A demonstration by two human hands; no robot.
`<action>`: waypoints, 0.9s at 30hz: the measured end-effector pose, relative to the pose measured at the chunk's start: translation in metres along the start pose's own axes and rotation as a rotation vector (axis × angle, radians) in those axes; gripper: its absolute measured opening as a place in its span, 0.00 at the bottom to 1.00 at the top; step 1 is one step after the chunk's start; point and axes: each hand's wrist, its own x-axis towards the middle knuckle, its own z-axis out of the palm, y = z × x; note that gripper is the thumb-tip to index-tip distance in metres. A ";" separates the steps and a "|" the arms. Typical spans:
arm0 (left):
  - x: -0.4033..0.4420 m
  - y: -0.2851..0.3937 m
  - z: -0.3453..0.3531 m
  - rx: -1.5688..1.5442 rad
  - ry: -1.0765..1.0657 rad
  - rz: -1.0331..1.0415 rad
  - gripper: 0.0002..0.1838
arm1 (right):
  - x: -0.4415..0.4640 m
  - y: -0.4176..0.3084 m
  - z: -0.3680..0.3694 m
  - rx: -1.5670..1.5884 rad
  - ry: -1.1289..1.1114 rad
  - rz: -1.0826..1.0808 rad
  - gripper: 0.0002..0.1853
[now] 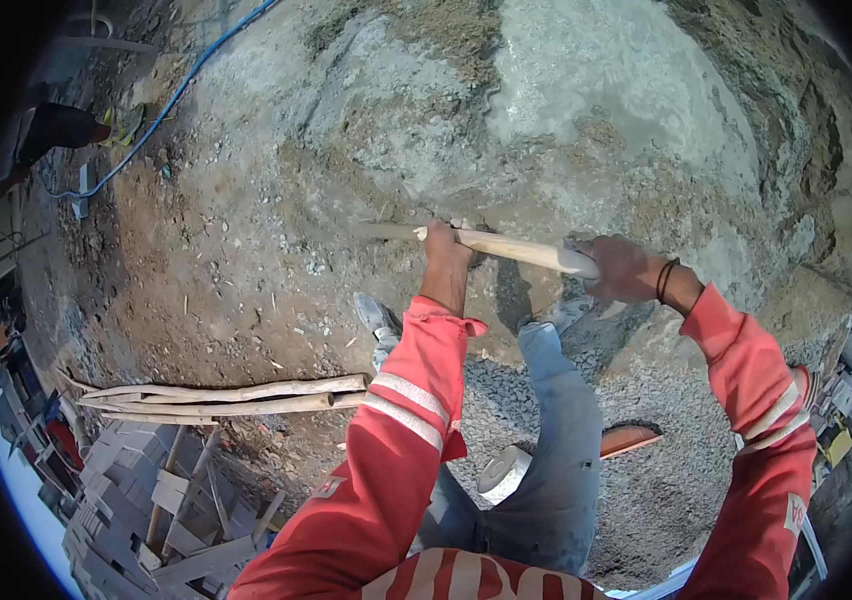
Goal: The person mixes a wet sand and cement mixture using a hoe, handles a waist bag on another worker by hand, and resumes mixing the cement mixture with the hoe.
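My left hand [445, 247] is closed around a pale wooden pole [521, 249] near its left end. My right hand [623, 270] is wrapped round the pole's right end, somewhat blurred. The pole lies nearly level across my front, above the ground and my feet. Past my left hand, a blurred grey-brown streak [386, 231] runs in line with the pole; I cannot tell whether it is part of it.
Several long wooden poles [236, 400] lie at left beside stacked grey blocks [121, 470]. A white bucket [504, 474] and an orange-brown curved piece [629, 440] rest on gravel. A blue hose [181, 88] crosses upper left, near another person's leg [58, 128]. Wet concrete [616, 75] lies ahead.
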 end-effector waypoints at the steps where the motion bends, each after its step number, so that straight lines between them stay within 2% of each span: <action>1: -0.011 -0.011 0.013 -0.104 -0.035 -0.050 0.05 | -0.035 0.009 -0.030 -0.021 -0.015 0.027 0.19; 2: -0.020 -0.023 0.022 -0.206 -0.066 -0.098 0.06 | -0.059 0.040 -0.040 -0.238 0.080 -0.056 0.18; 4: -0.040 -0.076 0.045 -0.224 -0.221 -0.155 0.07 | -0.105 0.069 -0.072 -0.433 0.122 0.029 0.16; 5: -0.071 -0.094 0.058 -0.240 -0.299 -0.263 0.09 | -0.124 0.102 -0.071 -0.528 0.247 0.078 0.16; 6: -0.084 -0.121 0.058 -0.269 -0.356 -0.268 0.09 | -0.143 0.133 -0.066 -0.623 0.369 0.128 0.16; 7: -0.094 -0.144 0.062 -0.299 -0.423 -0.272 0.09 | -0.158 0.155 -0.063 -0.633 0.372 0.128 0.16; 8: -0.101 -0.163 0.062 -0.308 -0.400 -0.304 0.09 | -0.171 0.171 -0.058 -0.611 0.356 0.225 0.16; 9: -0.107 -0.172 0.058 -0.323 -0.375 -0.333 0.09 | -0.177 0.175 -0.052 -0.591 0.337 0.316 0.16; 11: -0.112 -0.161 0.027 -0.311 -0.392 -0.317 0.09 | -0.182 0.158 -0.022 -0.558 0.284 0.315 0.16; 12: -0.113 -0.153 0.008 -0.288 -0.406 -0.300 0.09 | -0.175 0.123 -0.005 -0.525 0.220 0.311 0.16; 14: -0.095 -0.103 -0.039 -0.130 -0.227 -0.260 0.09 | -0.154 0.089 0.059 -0.373 0.063 0.212 0.20; 15: -0.080 -0.070 -0.066 -0.123 -0.261 -0.235 0.09 | -0.139 0.067 0.100 -0.347 0.018 0.154 0.22; 17: -0.067 0.016 -0.106 0.000 -0.257 -0.138 0.09 | -0.088 0.008 0.175 -0.054 0.102 0.047 0.23; 18: -0.041 0.052 -0.129 0.042 -0.143 -0.076 0.08 | -0.060 -0.040 0.195 -0.032 0.041 0.158 0.24; 19: -0.036 0.099 -0.143 0.092 -0.178 -0.009 0.05 | -0.034 -0.065 0.235 -0.003 0.148 0.128 0.28; 20: -0.033 0.144 -0.154 0.168 -0.116 0.117 0.04 | -0.004 -0.096 0.268 0.043 0.199 0.086 0.32; 22: -0.032 0.226 -0.169 0.217 -0.118 0.332 0.05 | 0.044 -0.179 0.264 0.191 0.178 0.053 0.31; 23: -0.035 0.262 -0.173 0.277 -0.085 0.426 0.06 | 0.075 -0.211 0.260 0.225 0.096 0.032 0.30; 24: -0.038 0.283 -0.173 0.334 -0.054 0.520 0.06 | 0.100 -0.235 0.259 0.270 0.108 -0.021 0.30; 25: -0.044 0.285 -0.173 0.335 -0.043 0.515 0.06 | 0.120 -0.256 0.251 0.270 0.152 -0.040 0.27; 27: -0.051 0.283 -0.172 0.459 0.058 0.640 0.06 | 0.155 -0.279 0.224 0.266 0.240 -0.067 0.22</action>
